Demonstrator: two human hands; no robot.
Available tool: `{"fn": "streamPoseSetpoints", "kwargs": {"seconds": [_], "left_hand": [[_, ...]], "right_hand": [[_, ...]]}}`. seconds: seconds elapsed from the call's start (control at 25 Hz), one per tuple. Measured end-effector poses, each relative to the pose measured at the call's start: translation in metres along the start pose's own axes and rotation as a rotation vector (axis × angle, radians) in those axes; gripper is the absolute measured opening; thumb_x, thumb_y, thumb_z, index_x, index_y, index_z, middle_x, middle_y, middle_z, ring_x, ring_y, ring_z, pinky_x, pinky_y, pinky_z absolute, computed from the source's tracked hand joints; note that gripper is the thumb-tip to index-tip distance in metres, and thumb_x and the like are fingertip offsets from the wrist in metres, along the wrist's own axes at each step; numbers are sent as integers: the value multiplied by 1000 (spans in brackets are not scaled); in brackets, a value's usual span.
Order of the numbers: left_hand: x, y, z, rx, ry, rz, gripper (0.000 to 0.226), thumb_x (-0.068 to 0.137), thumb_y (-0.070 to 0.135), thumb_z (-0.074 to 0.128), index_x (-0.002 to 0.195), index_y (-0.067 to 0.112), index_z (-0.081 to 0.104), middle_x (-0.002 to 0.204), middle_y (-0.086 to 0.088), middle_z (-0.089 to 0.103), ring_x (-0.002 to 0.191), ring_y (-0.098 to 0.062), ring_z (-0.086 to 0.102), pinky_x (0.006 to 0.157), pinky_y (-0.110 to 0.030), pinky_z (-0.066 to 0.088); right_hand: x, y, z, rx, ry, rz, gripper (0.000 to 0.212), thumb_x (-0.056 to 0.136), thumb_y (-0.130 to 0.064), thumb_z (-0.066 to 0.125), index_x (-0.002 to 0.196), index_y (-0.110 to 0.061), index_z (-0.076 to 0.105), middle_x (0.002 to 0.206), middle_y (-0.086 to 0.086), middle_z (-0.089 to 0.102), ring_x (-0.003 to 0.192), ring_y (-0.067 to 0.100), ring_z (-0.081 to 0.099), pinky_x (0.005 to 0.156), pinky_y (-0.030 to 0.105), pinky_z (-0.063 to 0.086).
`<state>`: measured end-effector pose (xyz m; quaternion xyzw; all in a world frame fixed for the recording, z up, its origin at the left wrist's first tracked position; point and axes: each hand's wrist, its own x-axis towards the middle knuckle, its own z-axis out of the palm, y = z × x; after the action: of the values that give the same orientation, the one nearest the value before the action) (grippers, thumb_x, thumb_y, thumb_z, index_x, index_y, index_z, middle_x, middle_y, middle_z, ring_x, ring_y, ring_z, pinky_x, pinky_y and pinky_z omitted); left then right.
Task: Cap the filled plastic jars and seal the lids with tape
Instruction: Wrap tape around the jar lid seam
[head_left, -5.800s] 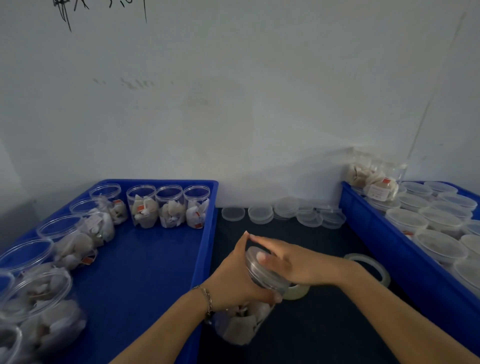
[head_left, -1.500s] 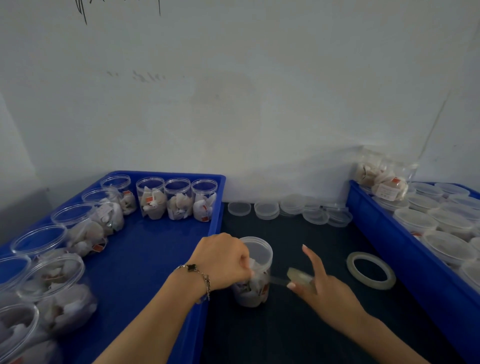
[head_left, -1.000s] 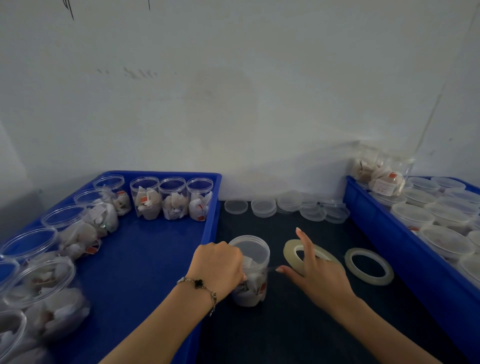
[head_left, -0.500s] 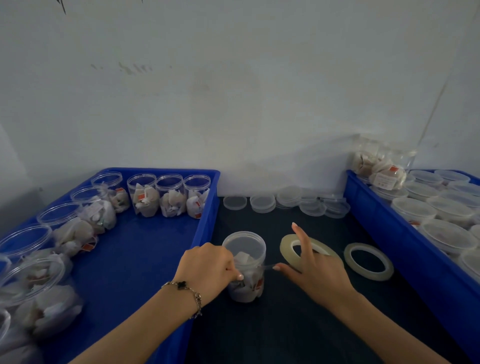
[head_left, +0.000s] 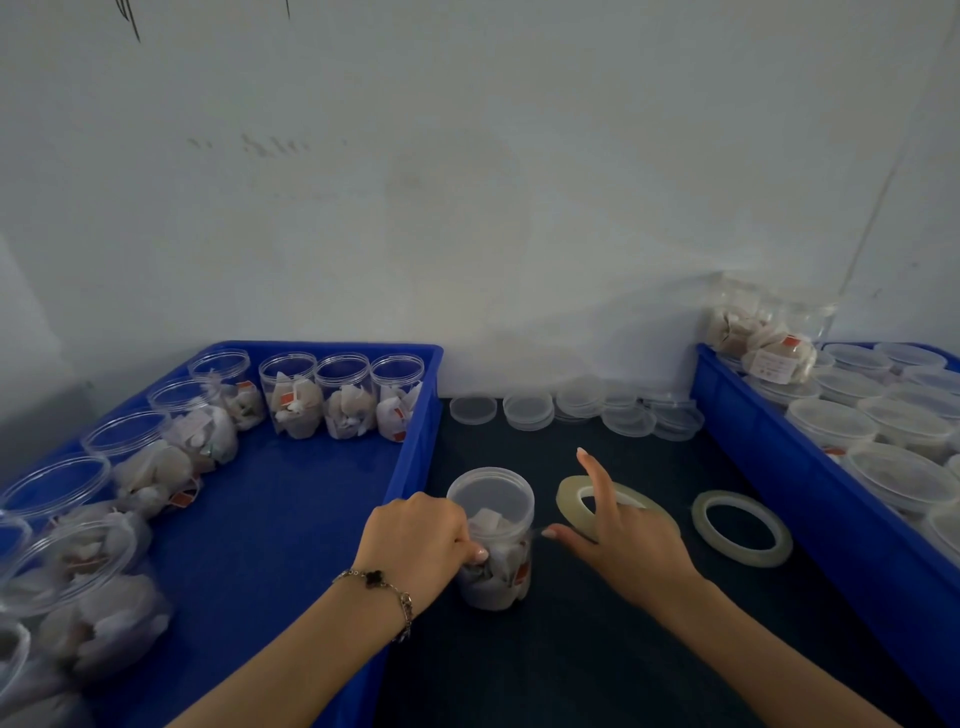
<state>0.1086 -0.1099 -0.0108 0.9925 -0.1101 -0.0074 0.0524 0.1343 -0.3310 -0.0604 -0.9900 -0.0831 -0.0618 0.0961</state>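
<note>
A capped clear jar (head_left: 491, 499) filled with white packets stands upright on the dark mat. My left hand (head_left: 415, 545) grips its left side just under the lid, thumb pressed on the wall. My right hand (head_left: 623, 545) holds a clear tape roll (head_left: 569, 496) tilted just right of the jar, index finger raised and thumb pointing at the jar. A thin strip of tape runs from the roll to the jar's side.
A second tape roll (head_left: 742, 527) lies flat to the right. Loose lids (head_left: 527, 410) sit along the wall. The left blue tray (head_left: 291, 499) holds several open filled jars (head_left: 343, 395). The right blue crate (head_left: 779, 467) holds several capped jars (head_left: 883, 426).
The jar, earlier tilted under both hands at its lid, now stands upright. My right hand has drawn the tape roll rightwards away from the jar and turned it more upright.
</note>
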Motion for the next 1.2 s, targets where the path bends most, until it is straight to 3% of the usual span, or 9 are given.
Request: {"fn": "streamPoseSetpoints", "kwargs": {"seconds": [0.16, 0.36, 0.52, 0.64, 0.72, 0.8, 0.96, 1.08, 1.2], "left_hand": [[0, 1, 2, 80, 26, 22, 36, 91, 55, 47, 96, 23, 64, 92, 5, 65, 83, -12, 60, 75, -28, 50], [2, -1, -4, 242, 73, -16, 50, 83, 68, 46, 88, 18, 51, 73, 7, 48, 73, -11, 49, 60, -25, 35], [4, -10, -16, 470, 94, 28, 61, 80, 57, 60, 119, 13, 45, 118, -4, 50, 112, -21, 42, 84, -32, 38], [10, -13, -18, 211, -34, 78, 110, 70, 57, 71, 149, 12, 9, 146, -9, 26, 135, -24, 24, 109, -36, 29], [16, -2, -18, -116, -216, 37, 131, 65, 59, 75, 148, 15, -16, 154, -9, 12, 141, -25, 17, 114, -39, 27], [24, 7, -10, -229, -246, 32, 135, 64, 58, 76, 146, 17, -23, 156, -11, 12, 139, -26, 25, 111, -39, 32], [36, -2, 2, -219, -120, 80, 131, 63, 59, 76, 148, 20, -15, 139, -4, 42, 116, -16, 50, 95, -28, 41], [35, -10, 11, -297, -94, 101, 126, 62, 65, 73, 150, 23, -7, 145, -1, 32, 124, -16, 43, 98, -29, 38], [32, -11, 12, -492, -40, 102, 104, 58, 61, 77, 138, 24, 22, 132, 4, 34, 111, -6, 44, 90, -19, 42]], "right_hand": [[3, 0, 4, 5, 17, -37, 95, 78, -79, 26, 142, -34, -29, 130, -7, 57, 85, 4, 64, 49, 14, 29], [6, -4, 3, -27, 23, -50, 94, 81, -76, 28, 145, -32, -24, 125, -8, 60, 81, 4, 63, 42, 12, 21], [2, -6, 1, -49, 6, -59, 93, 76, -79, 20, 139, -34, -31, 112, -9, 64, 55, -3, 48, 38, 15, 21], [0, -5, 5, -29, 27, -50, 91, 81, -76, 28, 148, -33, -16, 108, -6, 67, 65, -3, 56, 37, 16, 19], [-1, -5, 6, -36, 28, -39, 89, 82, -76, 29, 148, -32, -12, 106, -5, 68, 71, 1, 59, 40, 14, 19], [-2, -6, 5, -32, 16, -36, 87, 83, -75, 30, 146, -34, -14, 104, -7, 67, 57, -1, 49, 41, 14, 21], [-1, -4, 1, -65, -4, -41, 89, 82, -76, 28, 146, -33, -17, 110, -10, 64, 46, -2, 34, 40, 15, 21], [-1, -6, -3, -94, -25, -47, 90, 83, -76, 29, 146, -33, -19, 112, -11, 63, 45, -3, 33, 39, 15, 21], [-4, -10, -18, -43, -52, -43, 94, 75, -82, 22, 144, -36, -21, 100, -13, 63, 48, -3, 39, 41, 16, 27]]}}
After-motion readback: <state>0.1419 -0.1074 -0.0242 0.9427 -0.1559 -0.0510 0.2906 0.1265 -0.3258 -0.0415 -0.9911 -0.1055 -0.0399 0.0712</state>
